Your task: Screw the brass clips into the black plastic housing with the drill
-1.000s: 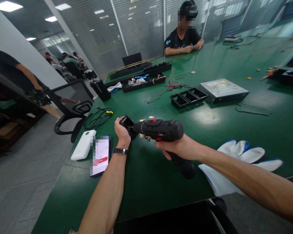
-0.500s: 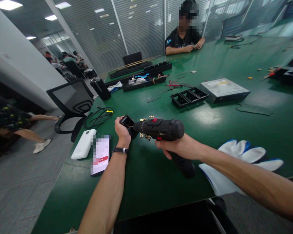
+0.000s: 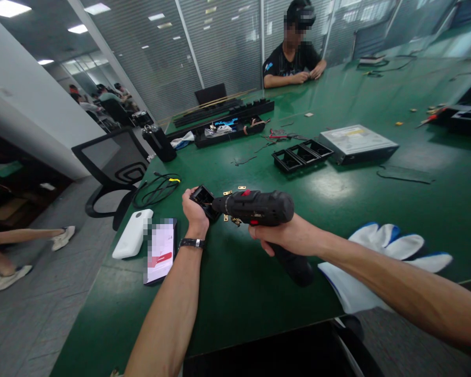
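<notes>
Passer-by (image 3: pixel 27 235): shifted; only legs show now, at left edge.
Drill (image 3: pixel 259 205): same pose as earlier, gripped in right hand (image 3: pixel 286 235), nose at the black holder (image 3: pixel 198 196).
Black holder: clasped in left hand (image 3: pixel 195 212), over the counter (image 3: pixel 239 309); contact unclear.
Slip risk: holder could twist, bit skating toward left hand.
Brass plates (image 3: pixel 242 187): near drill nose, a knock could scatter them.

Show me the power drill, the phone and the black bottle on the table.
Power drill (image 3: pixel 264 206): head view, on the side of its motor housing.
Phone (image 3: pixel 161 252): head view, on its lit screen.
Black bottle (image 3: pixel 159 143): head view, on its body.
</notes>
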`<state>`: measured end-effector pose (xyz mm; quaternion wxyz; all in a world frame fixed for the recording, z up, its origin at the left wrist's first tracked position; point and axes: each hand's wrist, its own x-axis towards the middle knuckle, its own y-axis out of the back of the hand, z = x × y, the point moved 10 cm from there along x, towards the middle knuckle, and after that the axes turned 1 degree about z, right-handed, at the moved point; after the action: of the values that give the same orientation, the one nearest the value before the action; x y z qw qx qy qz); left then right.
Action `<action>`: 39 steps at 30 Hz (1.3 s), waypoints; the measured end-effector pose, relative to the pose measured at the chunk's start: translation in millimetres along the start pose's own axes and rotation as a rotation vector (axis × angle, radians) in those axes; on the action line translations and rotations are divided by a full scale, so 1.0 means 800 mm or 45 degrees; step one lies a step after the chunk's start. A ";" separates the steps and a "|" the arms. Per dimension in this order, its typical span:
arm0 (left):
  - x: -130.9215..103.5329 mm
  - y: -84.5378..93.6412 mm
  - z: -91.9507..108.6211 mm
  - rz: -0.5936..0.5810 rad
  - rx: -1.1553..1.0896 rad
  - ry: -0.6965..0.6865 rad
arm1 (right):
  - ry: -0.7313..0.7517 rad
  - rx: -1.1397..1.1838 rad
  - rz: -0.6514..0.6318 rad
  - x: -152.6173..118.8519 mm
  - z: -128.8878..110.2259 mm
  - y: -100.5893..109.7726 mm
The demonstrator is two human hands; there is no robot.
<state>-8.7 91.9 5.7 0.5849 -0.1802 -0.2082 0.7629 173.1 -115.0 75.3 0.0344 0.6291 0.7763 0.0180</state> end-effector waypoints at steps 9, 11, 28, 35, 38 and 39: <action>-0.005 -0.005 0.003 -0.028 -0.032 0.016 | 0.033 0.020 -0.028 0.003 0.003 -0.002; -0.005 -0.005 0.002 -0.041 -0.037 0.028 | 0.042 -0.011 -0.028 0.002 0.002 -0.002; -0.011 -0.015 0.003 -0.144 -0.021 0.053 | 0.005 -0.043 0.001 -0.001 -0.002 -0.001; -0.011 -0.016 0.005 -0.141 -0.074 0.036 | 0.020 -0.081 -0.003 -0.001 -0.002 0.000; -0.009 -0.014 0.003 -0.129 -0.056 0.048 | 0.028 -0.084 -0.007 0.000 -0.002 -0.001; -0.008 -0.014 0.003 -0.127 -0.041 0.052 | 0.027 -0.075 -0.007 0.000 -0.002 -0.001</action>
<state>0.8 87.9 13.5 0.6233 -0.1946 -0.2172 0.7256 172.0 -115.3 76.8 0.0447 0.6254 0.7776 0.0475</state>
